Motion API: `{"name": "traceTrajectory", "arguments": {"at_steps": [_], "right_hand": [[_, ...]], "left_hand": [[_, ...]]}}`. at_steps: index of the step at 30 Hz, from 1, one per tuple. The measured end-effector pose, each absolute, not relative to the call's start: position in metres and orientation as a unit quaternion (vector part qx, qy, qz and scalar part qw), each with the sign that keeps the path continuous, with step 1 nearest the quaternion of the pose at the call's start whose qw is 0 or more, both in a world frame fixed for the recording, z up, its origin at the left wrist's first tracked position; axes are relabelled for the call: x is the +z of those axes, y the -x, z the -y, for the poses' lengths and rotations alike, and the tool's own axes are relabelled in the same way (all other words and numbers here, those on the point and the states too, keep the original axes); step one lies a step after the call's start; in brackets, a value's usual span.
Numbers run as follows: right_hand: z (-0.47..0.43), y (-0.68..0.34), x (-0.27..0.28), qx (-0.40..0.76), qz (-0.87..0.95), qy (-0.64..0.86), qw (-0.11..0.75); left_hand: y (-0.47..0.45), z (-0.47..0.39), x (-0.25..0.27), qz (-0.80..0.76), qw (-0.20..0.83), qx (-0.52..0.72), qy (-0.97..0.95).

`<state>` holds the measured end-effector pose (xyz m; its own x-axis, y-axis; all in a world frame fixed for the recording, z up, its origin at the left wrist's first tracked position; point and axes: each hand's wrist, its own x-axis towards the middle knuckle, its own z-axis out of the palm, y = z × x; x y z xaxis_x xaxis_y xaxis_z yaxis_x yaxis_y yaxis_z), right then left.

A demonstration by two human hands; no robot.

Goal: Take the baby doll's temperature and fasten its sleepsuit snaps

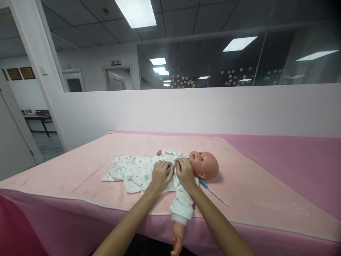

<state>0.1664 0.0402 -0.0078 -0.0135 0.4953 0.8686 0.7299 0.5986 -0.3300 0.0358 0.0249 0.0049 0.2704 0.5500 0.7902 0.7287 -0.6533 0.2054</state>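
Note:
A baby doll (205,165) lies on its back on a peach pad (255,192), head to the right, in a white printed outfit (135,174). My left hand (161,174) is on the doll's chest, fingers curled on a fold of the outfit's front. Close beside it, at the collar just below the chin, my right hand (185,170) pinches the cloth too. My fingers partly hide the gripped edge. Beside the doll's shoulder lies a thin clear stick with a blue end, like a thermometer (217,196). One doll arm (178,236) hangs over the front edge.
Pink cloth (301,160) covers the table under the pad, and its front edge runs just before me. A white low wall (199,110) with glass above stands behind the table. At far left are a door (13,138) and a desk (39,116).

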Motion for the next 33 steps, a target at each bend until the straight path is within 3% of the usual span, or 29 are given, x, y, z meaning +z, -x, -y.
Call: {"name": "traceTrajectory", "arguments": {"at_steps": [17,28,33], "right_hand": [[-0.028,-0.164,0.001,-0.122,0.737,0.409,0.524],[-0.036,-0.166,-0.004,-0.118,0.713,0.428,0.543],[-0.036,-0.167,-0.005,-0.126,0.708,0.421,0.553]], "left_hand": [[-0.036,-0.028,-0.001,0.400,0.060,-0.495,0.769],[-0.033,-0.025,0.007,0.358,-0.139,-0.539,0.750],[-0.033,-0.022,0.003,0.364,-0.114,-0.528,0.759]]}}
